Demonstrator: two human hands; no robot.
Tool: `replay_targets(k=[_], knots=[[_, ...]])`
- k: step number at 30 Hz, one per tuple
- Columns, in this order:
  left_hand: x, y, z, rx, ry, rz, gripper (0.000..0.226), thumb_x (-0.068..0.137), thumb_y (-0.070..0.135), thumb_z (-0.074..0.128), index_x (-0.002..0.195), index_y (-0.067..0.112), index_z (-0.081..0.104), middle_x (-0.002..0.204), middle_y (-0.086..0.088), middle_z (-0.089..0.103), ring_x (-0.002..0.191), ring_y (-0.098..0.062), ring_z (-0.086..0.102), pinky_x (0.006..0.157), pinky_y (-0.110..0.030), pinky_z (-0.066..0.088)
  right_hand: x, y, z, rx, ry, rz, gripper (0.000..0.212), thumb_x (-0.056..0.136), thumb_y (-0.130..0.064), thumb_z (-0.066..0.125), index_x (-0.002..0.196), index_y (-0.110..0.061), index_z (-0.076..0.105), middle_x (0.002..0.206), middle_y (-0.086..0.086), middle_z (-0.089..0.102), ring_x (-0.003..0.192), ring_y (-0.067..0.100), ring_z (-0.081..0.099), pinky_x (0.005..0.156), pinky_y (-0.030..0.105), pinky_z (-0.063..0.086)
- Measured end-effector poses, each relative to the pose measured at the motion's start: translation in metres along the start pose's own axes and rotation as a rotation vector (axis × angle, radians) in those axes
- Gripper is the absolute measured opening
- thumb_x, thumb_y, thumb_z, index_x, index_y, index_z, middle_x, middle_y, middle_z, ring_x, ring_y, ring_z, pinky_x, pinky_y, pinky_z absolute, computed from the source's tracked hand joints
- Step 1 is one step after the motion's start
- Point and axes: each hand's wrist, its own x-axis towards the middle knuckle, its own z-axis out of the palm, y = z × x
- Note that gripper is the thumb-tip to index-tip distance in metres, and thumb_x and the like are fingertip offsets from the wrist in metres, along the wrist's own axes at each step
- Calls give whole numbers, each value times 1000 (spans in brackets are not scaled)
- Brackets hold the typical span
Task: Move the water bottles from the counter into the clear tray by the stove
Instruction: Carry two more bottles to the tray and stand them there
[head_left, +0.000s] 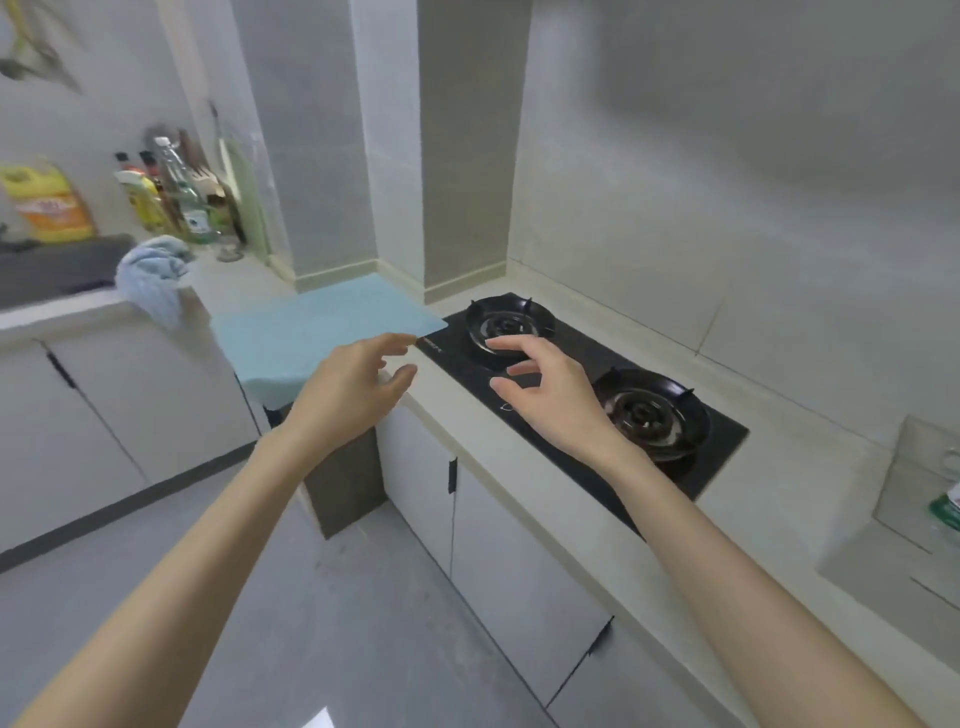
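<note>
Both of my hands are raised in front of me and hold nothing. My left hand (358, 387) hovers over the counter edge beside a light blue mat (317, 325), fingers loosely spread. My right hand (550, 387) hovers over the black two-burner stove (587, 384), fingers relaxed and slightly bent. The clear tray (906, 499) stands on the counter at the far right, past the stove. A water bottle with a green label (948, 512) lies in it, cut off by the frame edge.
Far left on the counter stand several condiment bottles (171, 197) and a yellow jug (49, 200) by a dark sink (57, 270). A blue cloth (153, 278) hangs over the counter corner. White cabinets run below; grey floor lies at lower left.
</note>
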Motion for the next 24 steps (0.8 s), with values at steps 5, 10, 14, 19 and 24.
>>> replay_targets(k=[5,10,14,19,24], knots=[[-11,-79,-68,2,78,-66,37,94,33,54,131,27,53,127,6,61,114,-16,58,96,-33,46,41,-47,83,31,-73,-81,38,89,-16,61,126,-26,57,129,-11,54,107,10,57,91,27,50],[-15,-160,-140,-58,122,-140,36,94,33,55,130,27,55,127,6,61,107,-13,59,91,-28,47,83,-99,168,63,-123,-132,37,90,-19,60,125,-29,56,131,-11,53,107,6,56,85,19,48],[-22,-224,-195,-62,141,-193,39,93,33,56,131,26,55,128,5,61,110,-14,59,92,-30,48,113,-144,237,92,-159,-162,36,91,-20,60,126,-29,56,132,-9,53,109,8,56,90,27,49],[-41,-299,-258,-51,236,-285,37,93,30,56,130,26,55,126,5,61,112,-16,59,92,-28,46,151,-197,324,119,-251,-255,36,91,-21,61,124,-32,55,130,-12,55,104,4,57,86,22,49],[-66,-374,-307,-53,354,-409,36,94,29,56,129,25,57,125,5,61,110,-14,59,92,-27,45,188,-244,416,164,-398,-358,37,89,-20,62,125,-27,57,126,-12,57,102,7,59,79,16,48]])
